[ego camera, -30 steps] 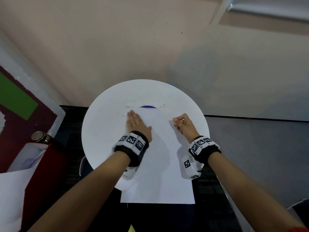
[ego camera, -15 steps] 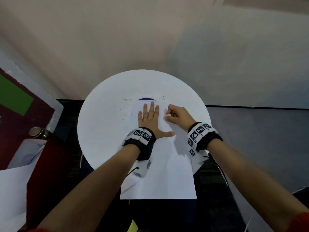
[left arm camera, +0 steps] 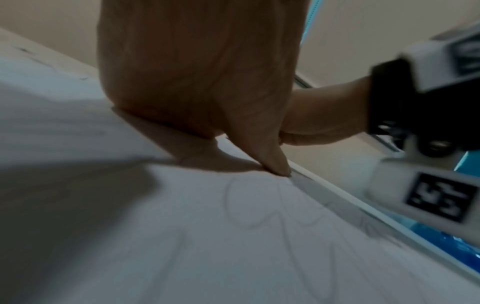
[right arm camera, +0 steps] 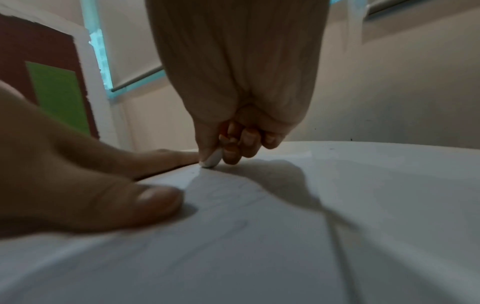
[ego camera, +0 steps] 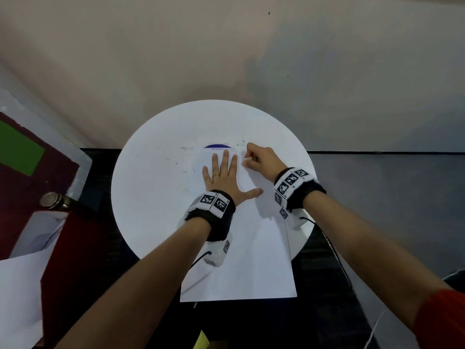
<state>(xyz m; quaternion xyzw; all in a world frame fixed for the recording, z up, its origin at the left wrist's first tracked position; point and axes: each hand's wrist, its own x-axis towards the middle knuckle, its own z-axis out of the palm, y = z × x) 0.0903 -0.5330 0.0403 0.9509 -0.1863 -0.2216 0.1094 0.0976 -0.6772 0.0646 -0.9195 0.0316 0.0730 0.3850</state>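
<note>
Two hands touch paper [ego camera: 251, 248] on a table [ego camera: 151, 187]. The left hand [ego camera: 222, 177] lies flat, fingers [ego camera: 225, 159] straight; the right hand [ego camera: 261, 158] pinches a white eraser [right arm camera: 213, 159].

A sheet [ego camera: 251, 260] is lying on the round surface [ego camera: 151, 197], with its near end overhanging the edge toward the person. The left hand [ego camera: 222, 177] is resting flat on the far part of the sheet, thumb pointing right. The right hand [ego camera: 261, 157] is sitting just to its right, at the sheet's far right corner. Its fingers [right arm camera: 231, 152] are pinching a small stub [right arm camera: 213, 159], whose tip is touching the paper. A printed mark [ego camera: 217, 146] is showing just behind the sheet's far edge. A wall [ego camera: 226, 59] is standing behind the surface, and a bottle [ego camera: 54, 200] is standing well off to the left.
</note>
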